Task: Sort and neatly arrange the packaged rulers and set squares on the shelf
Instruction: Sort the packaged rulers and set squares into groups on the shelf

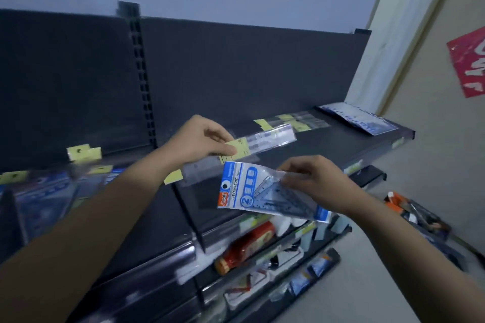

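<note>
- Packs with yellow tags (84, 153) lie on the shelf (341, 144), well to the left of the left hand's grip; they are too blurred to tell what is inside.
- left hand (202, 139): thumb and fingers pinch the yellow header card of a ruler pack (265, 140), which is held above the shelf board. From the pinch, the clear sleeve runs out to the right and slightly upward.
- second ruler pack (194, 173): it lies just below that grip on the shelf, its yellow tag poking out to the left (its far end is hidden behind the pack in the other hand).
- set-square pack (262, 191): it has a blue-and-white card printed "GEOMETRIC" and hangs tilted down and to the left from the right hand's grip, in front of the shelf edge and clear of the board.
- right hand (315, 181): the fingertips are curled onto the clear upper edge of the set-square pack and pinch it there. It is near the ruler pack's free end but apart from it.
- loose ruler packs (301, 120) lie flat on the shelf beyond both grips.
- blue packs (359, 119) are stacked at the shelf's end, well to the right of the right hand's grip.
- red bottle (246, 246) lies on a lower shelf, below the set-square pack.
</note>
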{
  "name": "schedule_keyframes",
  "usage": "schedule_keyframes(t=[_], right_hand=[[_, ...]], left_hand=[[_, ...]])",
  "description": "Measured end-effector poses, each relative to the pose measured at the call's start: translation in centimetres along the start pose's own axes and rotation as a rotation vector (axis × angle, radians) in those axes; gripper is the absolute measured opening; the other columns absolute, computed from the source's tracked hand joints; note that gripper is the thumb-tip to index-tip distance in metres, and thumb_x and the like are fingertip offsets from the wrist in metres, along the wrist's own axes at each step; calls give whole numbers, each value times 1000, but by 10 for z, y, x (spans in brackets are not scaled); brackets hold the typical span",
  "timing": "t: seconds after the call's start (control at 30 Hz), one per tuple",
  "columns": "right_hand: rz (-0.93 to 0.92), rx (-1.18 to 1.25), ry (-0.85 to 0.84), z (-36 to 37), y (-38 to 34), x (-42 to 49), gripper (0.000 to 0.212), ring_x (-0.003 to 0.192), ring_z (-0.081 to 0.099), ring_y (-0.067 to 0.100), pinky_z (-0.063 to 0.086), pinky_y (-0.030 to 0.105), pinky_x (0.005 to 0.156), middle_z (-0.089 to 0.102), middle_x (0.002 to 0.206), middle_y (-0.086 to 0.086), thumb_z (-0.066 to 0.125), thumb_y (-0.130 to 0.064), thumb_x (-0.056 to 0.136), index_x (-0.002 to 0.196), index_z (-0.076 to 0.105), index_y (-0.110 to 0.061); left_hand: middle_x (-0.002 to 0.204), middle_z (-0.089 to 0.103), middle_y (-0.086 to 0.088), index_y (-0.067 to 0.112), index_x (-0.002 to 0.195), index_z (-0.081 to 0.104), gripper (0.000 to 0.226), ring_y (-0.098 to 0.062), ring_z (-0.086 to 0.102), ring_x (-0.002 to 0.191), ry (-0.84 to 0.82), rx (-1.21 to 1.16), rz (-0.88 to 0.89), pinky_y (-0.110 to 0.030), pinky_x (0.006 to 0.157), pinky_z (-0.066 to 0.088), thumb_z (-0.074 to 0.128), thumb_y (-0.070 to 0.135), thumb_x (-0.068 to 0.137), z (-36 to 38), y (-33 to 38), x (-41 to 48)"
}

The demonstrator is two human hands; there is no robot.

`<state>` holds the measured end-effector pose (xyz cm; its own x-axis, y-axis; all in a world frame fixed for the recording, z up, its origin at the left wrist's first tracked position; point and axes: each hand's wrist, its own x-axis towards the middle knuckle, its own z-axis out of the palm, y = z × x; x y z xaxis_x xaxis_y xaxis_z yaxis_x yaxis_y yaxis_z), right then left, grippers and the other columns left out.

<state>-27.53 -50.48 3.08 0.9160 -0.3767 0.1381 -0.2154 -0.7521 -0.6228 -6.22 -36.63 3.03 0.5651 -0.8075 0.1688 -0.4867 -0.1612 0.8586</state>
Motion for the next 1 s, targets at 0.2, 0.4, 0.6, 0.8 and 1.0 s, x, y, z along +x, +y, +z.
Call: schedule_keyframes(t=[0.2, 0.4, 0.6, 0.8, 1.0], right_hand=[[43, 70, -15, -59, 81, 10, 12, 84, 65, 12, 51, 31, 77, 71, 88, -4, 61, -9, 89, 86, 69, -17], [103, 236, -6, -98, 163, 51, 8, 71, 63, 13, 50, 27, 70, 71, 81, 4, 63, -3, 88, 87, 69, -8], [99, 183, -85, -135, 233, 120, 9, 67, 60, 9, 49, 27, 69, 69, 73, -1, 64, -3, 86, 81, 69, -9], [98, 210, -190, -151, 279, 180, 9, 63, 55, 5, 44, 19, 63, 65, 70, -5, 64, -3, 87, 85, 71, -8], [93, 244, -303, -160, 309, 206, 11, 47, 43, 0, 34, 12, 48, 58, 57, -11, 63, -4, 88, 85, 72, -9]], left_hand=[[85, 75, 0, 10, 90, 78, 11, -9, 68, 80, -10, 36, -91, -23, 77, 53, 77, 10, 79, 71, 22, 78], [83, 74, -8, 7, 86, 77, 9, -12, 63, 75, -19, 46, -79, -27, 79, 52, 76, 4, 78, 132, 13, 168], [70, 73, 2, 6, 81, 77, 12, 1, 64, 61, -46, 80, -50, -9, 57, 47, 83, 5, 70, 177, -6, 271], [53, 65, 18, 20, 60, 72, 17, 9, 60, 55, -118, 315, -43, -12, 52, 44, 87, 18, 66, 206, -25, 330], [58, 66, 19, 19, 64, 70, 30, 3, 61, 57, -124, 454, -104, -20, 57, 50, 91, 37, 54, 210, -24, 350]])
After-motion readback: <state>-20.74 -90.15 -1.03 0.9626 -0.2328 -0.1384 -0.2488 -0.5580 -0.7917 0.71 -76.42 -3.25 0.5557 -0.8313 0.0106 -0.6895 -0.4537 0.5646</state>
